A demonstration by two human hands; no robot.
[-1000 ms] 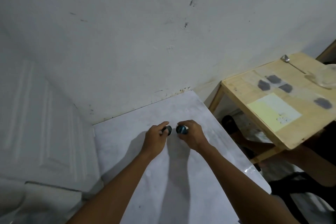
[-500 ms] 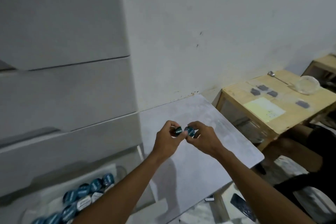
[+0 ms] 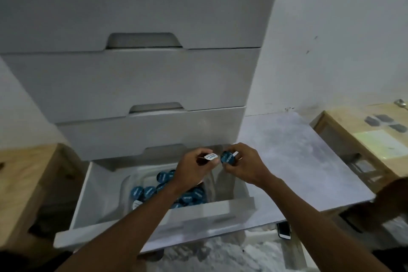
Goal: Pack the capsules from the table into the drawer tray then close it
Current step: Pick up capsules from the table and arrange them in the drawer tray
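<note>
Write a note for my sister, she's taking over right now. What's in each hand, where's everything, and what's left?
Left hand: fingers hold a capsule with a white label, over the open bottom drawer.
Right hand: fingers hold a blue capsule, also above the drawer.
Where things are: the clear tray sits inside the drawer, with many blue capsules already in it. No capsules show on the grey table.
Done: most capsules are packed.
Left: drop these two into the tray, then push the drawer shut.

Single head view, looking down, close above open drawer (image 3: 92, 185)
</note>
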